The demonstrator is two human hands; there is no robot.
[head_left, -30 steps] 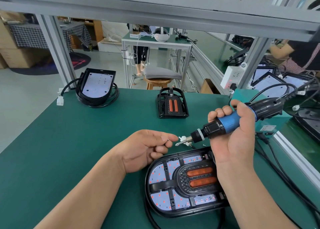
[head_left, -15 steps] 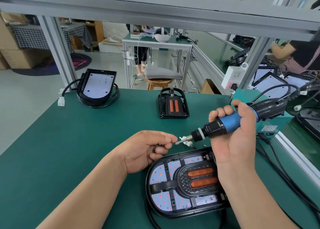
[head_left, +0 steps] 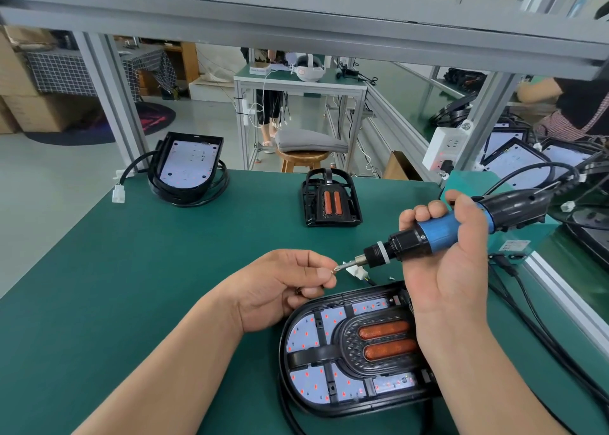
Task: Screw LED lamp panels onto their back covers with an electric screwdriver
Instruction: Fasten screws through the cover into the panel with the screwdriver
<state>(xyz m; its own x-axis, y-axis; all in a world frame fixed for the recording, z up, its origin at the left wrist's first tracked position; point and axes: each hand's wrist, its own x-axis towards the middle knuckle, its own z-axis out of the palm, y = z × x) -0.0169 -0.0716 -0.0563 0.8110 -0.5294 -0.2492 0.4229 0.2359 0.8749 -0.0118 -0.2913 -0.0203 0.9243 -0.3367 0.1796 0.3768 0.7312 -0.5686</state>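
My right hand (head_left: 451, 263) grips a blue and black electric screwdriver (head_left: 428, 233), held nearly level above the bench with its bit pointing left. My left hand (head_left: 283, 286) pinches a small screw against the bit tip (head_left: 339, 267). Below both hands lies an oval black lamp assembly (head_left: 349, 352) with a white LED panel, red dots and two orange strips; my right wrist hides its right end.
On the green bench (head_left: 115, 286) a black back cover with orange strips (head_left: 329, 200) stands at the far middle, and another lamp with a white panel and coiled cable (head_left: 189, 167) at the far left. Black cables (head_left: 527, 312) trail right. More lamps (head_left: 514, 157) lie beyond the right rail.
My left hand has closed the small gap to the screwdriver bit; its fingertips now meet the tip. The screwdriver has stayed almost still.
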